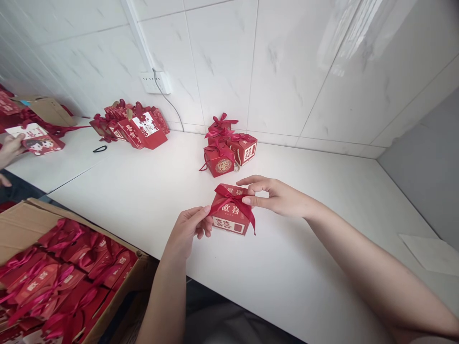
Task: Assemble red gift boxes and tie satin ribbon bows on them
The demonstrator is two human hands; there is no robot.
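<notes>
1. The red box [231, 210] before me sits on the tabletop [287, 267], just below the middle of the frame.
2. I see pale characters on its sloping top and a white panel with red print low on its front.
3. Its glossy crimson ribbon [234, 198] forms a bow, one tail draping rightward.

In the middle, a red box [230, 217] with white letters [225, 208] and a dark-red bow [233, 196] — up top, white wall [229, 67], grey streaks [210, 63].

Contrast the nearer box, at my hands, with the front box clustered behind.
The nearer box shows a white label; the clustered box a round gold emblem. Left hand and right hand handle the nearer box; neither touches the clustered box. Both are red, with ribbon bows.
</notes>
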